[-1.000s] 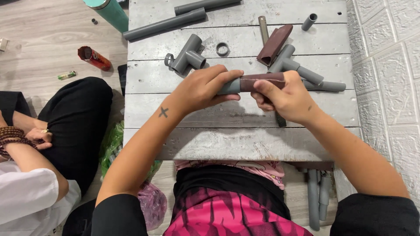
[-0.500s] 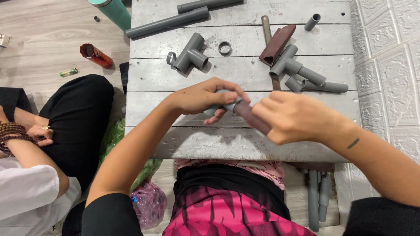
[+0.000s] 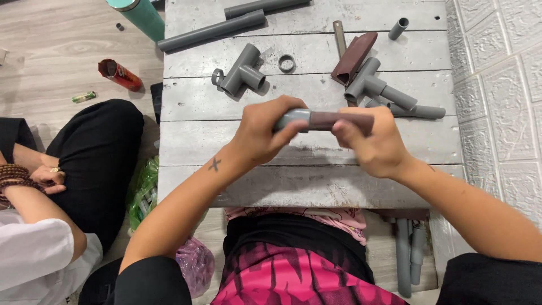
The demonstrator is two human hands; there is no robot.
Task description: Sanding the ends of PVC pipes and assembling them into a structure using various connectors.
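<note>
Above the surface (image 3: 192,147), the left hand (image 3: 262,135) grips the grey pipe (image 3: 293,117); the right hand (image 3: 375,144) wraps brown sandpaper (image 3: 339,120) around it. Steady grip and even pressure suit this sanding.

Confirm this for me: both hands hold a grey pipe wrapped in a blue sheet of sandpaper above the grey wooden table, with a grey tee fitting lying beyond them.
Not quite: the sandpaper is reddish-brown, not blue, as the head view shows. The rest holds: the left hand and right hand hold the grey pipe above the grey wooden table, with a grey tee fitting lying beyond them.
</note>
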